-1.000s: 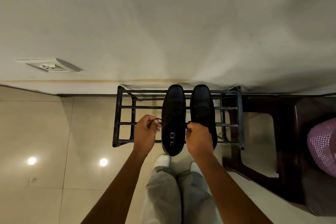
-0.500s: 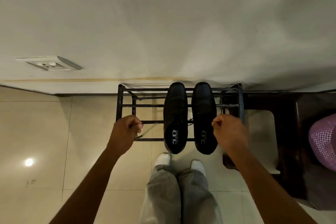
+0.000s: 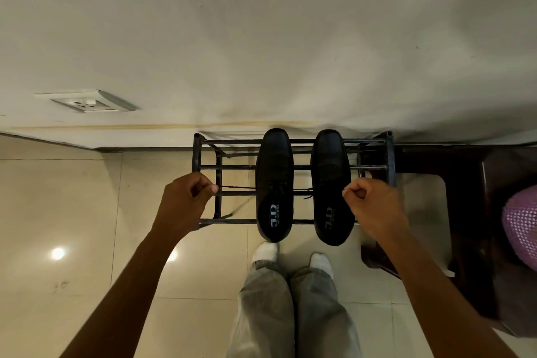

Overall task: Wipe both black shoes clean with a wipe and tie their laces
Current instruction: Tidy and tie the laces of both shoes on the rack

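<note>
Head view: left hand (image 3: 186, 200) and right hand (image 3: 374, 206) each pinch a lace (image 3: 235, 187) end of the shoe (image 3: 273, 183) between them.
Pull evenly outward, level, until the knot seats.

A black metal-bar shoe rack (image 3: 207, 167) stands on the tiled floor (image 3: 58, 212) against the wall. Two black shoes (image 3: 274, 171) rest side by side across its top bars.

1. A black metal shoe rack (image 3: 207, 167) stands against the wall.
2. Two black shoes lie side by side on the rack: left shoe (image 3: 273, 171), right shoe (image 3: 329, 171).
3. Left of the rack's shoes, the left hand (image 3: 186, 200) pinches a taut lace (image 3: 236, 188).
4. Right of them, the right hand (image 3: 373, 206) pinches the other lace end.
</note>
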